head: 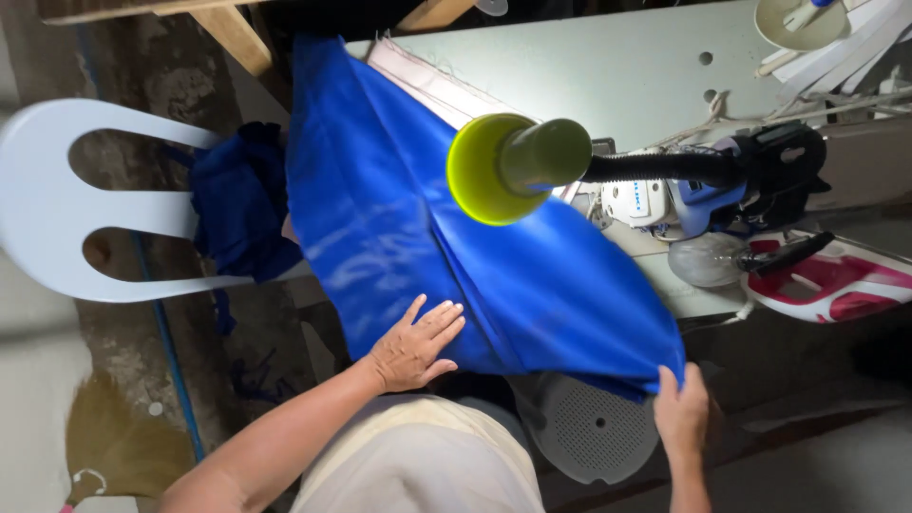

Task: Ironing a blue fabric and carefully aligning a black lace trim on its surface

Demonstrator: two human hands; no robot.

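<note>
Head view, looking straight down: a large sheet of blue fabric (456,218) is spread across the near edge of a pale worktop (627,66) and hangs off it toward the person. The left hand (415,347) lies flat on the cloth's lower edge, fingers spread and released, pressing rather than gripping. The right hand (681,413) is at the fabric's lower right corner, with fingers curled over the edge and pinching it; the thumb side is hidden, so the grip looks like a pinch but I cannot see it in full.

A yellow-green lamp shade (494,169) on a black flexible neck (655,168) hovers above the middle of the cloth, blocking part of it. Just right of the shade sits a white and blue sewing machine head (665,204), partly covered by the neck. Near it, at the worktop's right edge, lies a white and pink clothes iron (836,280). Under the worktop, between the two hands, is a round grey perforated cover (589,427).

To the left stands a white plastic chair (85,204), and a heap of more blue cloth (237,204) is piled on its seat, touching the spread sheet's left edge. Strips of pale tape (855,47) lie at the worktop's far right corner.
</note>
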